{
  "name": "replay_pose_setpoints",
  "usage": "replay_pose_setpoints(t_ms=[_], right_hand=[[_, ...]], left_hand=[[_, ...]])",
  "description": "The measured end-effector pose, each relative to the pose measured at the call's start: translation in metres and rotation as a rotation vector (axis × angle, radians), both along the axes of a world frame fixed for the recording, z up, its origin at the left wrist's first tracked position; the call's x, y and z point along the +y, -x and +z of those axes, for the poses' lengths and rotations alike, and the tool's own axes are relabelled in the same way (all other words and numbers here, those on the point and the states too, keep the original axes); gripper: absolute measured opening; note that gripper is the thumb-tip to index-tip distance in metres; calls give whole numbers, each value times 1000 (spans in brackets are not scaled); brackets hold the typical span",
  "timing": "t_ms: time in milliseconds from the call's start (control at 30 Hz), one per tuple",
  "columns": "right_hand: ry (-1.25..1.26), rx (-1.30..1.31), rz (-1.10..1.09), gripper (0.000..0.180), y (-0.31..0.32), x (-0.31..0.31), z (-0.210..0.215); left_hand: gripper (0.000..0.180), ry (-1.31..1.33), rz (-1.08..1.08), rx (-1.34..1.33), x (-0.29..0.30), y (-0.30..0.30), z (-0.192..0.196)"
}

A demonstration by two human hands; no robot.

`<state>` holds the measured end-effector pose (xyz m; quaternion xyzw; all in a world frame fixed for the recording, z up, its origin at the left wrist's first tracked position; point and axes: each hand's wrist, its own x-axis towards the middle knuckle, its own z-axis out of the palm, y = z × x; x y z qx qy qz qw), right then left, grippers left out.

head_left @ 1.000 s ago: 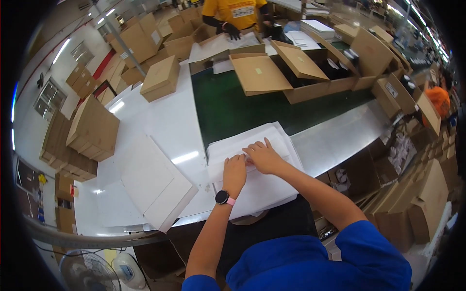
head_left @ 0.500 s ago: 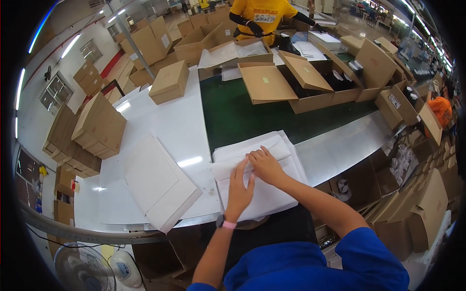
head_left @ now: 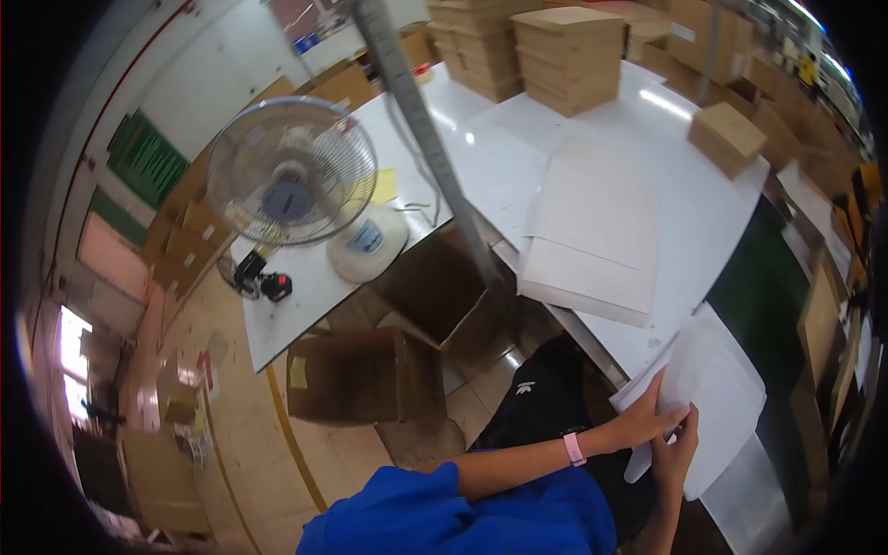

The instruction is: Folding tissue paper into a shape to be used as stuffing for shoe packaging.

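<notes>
Fingers of your left hand [head_left: 647, 420] and right hand [head_left: 676, 451] meet at the stacked, flat white paper sheets [head_left: 726, 407]; I cannot tell whether either grips one.

Stack of plain white paper sheets [head_left: 726, 416], thin, edges not aligned, lies flat at edge of white table [head_left: 694, 240]. Top sheet [head_left: 687, 359] partly raised and bent over the stack; folded or rolled, too blurred to tell.
</notes>
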<state>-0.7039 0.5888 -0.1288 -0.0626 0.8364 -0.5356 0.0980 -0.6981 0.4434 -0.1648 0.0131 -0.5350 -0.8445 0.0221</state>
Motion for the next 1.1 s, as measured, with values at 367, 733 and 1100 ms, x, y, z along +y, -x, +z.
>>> replay_pose_setpoints(t_ms=[367,733,1100], right_hand=[[235,-461,464,96,2,11,28],[-130,-168,337,32,-30,6,24],[-302,651,167,82,-98,24,21]], left_hand=[[90,-203,-480,13,-93,-33,51],[49,13,-430,-18,-93,-27,13],[79,-374,-374,-631,-48,-6,23]])
